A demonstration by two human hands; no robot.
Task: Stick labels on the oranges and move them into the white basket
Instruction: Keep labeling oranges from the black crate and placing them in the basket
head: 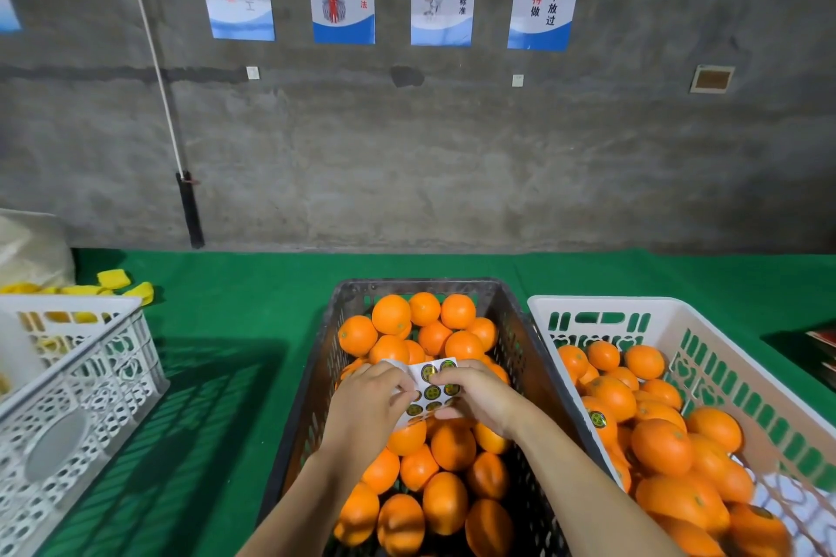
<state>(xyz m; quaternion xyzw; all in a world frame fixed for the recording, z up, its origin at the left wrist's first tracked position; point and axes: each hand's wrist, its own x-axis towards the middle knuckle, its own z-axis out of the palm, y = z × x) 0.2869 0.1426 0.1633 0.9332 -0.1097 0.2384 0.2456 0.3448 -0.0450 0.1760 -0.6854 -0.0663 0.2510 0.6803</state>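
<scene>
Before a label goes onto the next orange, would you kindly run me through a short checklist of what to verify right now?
1. Label sheet held over the black crate: ok, the left hand and the right hand both grip it.
2. Labels left on the sheet: ok, several round ones show.
3. A label peeled free: cannot tell, the fingers hide the edge.
4. Oranges within reach: ok, the crate holds plenty below the hands.
5. An orange picked up for labelling: not ok, neither hand holds one.
6. Room in the white basket: ok, its far right corner is bare.
</scene>
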